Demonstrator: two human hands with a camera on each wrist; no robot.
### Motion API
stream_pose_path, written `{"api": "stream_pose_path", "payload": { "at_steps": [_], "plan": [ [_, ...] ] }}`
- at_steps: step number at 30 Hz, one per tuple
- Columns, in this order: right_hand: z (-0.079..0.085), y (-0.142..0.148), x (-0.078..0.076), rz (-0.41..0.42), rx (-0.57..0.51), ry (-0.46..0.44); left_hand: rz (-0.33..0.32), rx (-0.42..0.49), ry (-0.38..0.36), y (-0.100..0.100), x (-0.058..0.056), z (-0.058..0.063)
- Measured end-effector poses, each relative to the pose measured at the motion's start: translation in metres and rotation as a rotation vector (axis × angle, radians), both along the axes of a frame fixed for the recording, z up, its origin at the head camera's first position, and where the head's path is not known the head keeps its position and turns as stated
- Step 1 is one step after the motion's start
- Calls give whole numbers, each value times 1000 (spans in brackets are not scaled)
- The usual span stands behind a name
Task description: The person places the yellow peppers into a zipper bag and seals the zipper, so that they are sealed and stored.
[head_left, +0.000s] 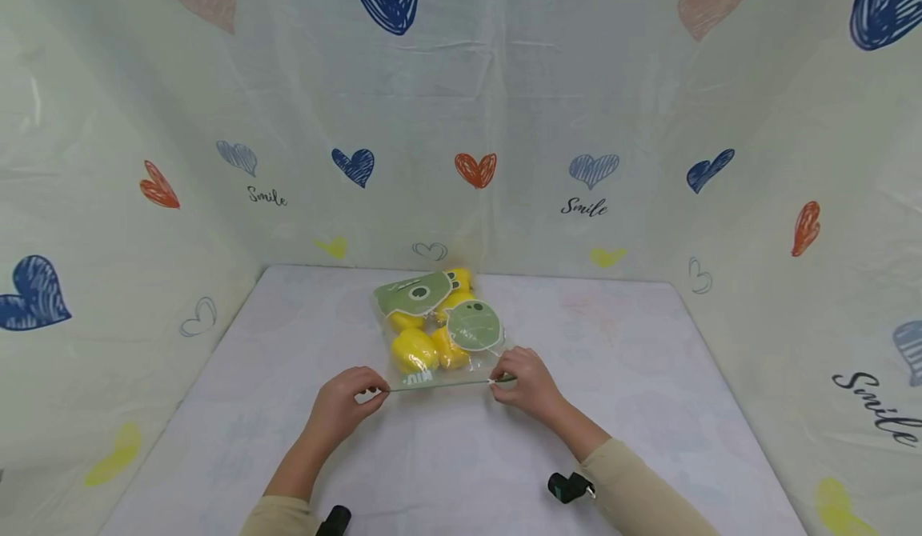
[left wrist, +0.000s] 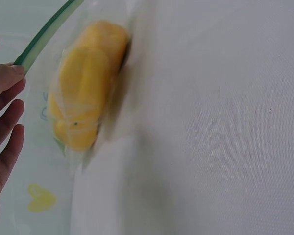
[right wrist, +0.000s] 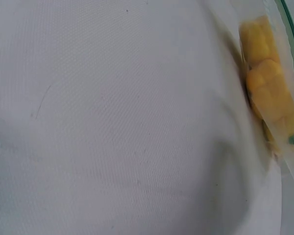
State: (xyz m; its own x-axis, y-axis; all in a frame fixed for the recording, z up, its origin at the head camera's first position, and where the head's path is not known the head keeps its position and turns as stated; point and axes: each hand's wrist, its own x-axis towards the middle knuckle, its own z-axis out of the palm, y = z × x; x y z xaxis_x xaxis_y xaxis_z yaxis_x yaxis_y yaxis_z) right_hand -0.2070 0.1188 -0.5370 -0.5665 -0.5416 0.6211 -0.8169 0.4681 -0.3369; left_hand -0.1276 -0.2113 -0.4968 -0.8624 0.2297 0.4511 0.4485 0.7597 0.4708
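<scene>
A clear zip bag [head_left: 439, 324] with green printed shapes lies on the table, its green-edged opening toward me. Several yellow toy-like pieces are inside, among them a lemon-shaped one [head_left: 414, 350]; in the left wrist view, yellow pieces [left wrist: 85, 78] show blurred through the plastic. My left hand [head_left: 343, 402] pinches the left end of the green zip edge [left wrist: 41, 41] between thumb and forefinger, other fingers spread apart. With thumb and fingertips, my right hand [head_left: 529, 382] pinches that edge near its right end, at a small white piece. The right wrist view shows yellow pieces [right wrist: 272, 93] but no hand.
The white table [head_left: 619, 360] meets a heart-printed curtain [head_left: 490, 120] at its back and sides. Black wrist devices sit by the left forearm [head_left: 334, 520] and by the right sleeve [head_left: 569, 487].
</scene>
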Motion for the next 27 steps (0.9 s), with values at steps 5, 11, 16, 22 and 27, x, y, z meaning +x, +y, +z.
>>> {"api": "stream_pose_path", "payload": {
  "at_steps": [5, 11, 16, 22, 27],
  "plan": [
    [-2, 6, -2, 1, -1, 11, -18, -2, 23, -3, 0, -1],
    [-3, 12, -1, -10, 10, -29, -11, -9, 41, -9, 0, -3],
    [-3, 16, -2, -3, 20, -19, 2, -14, 12, -12, 2, -4],
    [-4, 22, -5, -6, -8, 36, 23, -8, 6, -15, 2, -3],
    [-4, 26, -5, -12, 3, 24, 29, -7, -5, -16, 3, -4]
  ]
}}
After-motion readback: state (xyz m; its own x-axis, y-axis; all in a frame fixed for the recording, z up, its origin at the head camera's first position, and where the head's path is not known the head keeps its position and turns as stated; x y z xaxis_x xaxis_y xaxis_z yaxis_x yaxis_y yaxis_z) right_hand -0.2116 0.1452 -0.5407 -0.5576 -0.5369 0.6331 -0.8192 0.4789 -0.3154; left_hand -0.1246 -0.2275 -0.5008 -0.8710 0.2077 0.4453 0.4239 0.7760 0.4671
